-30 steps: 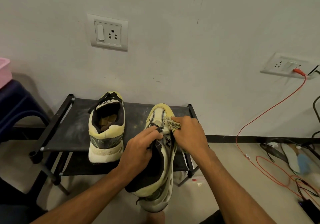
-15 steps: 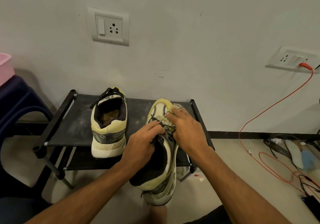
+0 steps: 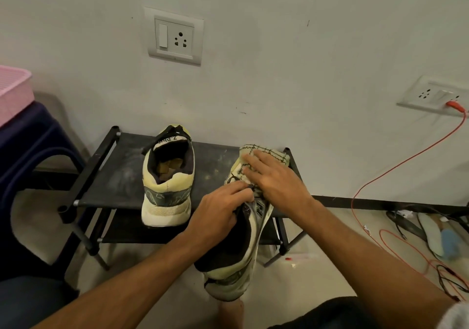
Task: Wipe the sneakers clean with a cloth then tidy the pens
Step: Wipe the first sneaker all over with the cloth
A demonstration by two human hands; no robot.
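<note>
A pale yellow and black sneaker [image 3: 236, 260] is held up in front of me, toe pointing away, heel low. My left hand [image 3: 218, 214] grips its collar and tongue. Flat on the toe lies my right hand [image 3: 274, 176], fingers spread, pressing a cream cloth with dark stitching [image 3: 269, 154] against the shoe. The cloth covers the toe tip. The second sneaker [image 3: 167, 176] stands upright on the black shoe rack [image 3: 114, 181], heel towards me. No pens are in view.
A pink basket [image 3: 14, 90] sits on a dark blue chair [image 3: 33, 140] at the left. Wall sockets [image 3: 175, 36] are above the rack. A red cable [image 3: 396, 171] and other wires, an insole and clutter lie on the floor at right.
My right hand has opened out and slid forward with the cloth from the laces to the toe. The left hand keeps its grip on the sneaker.
</note>
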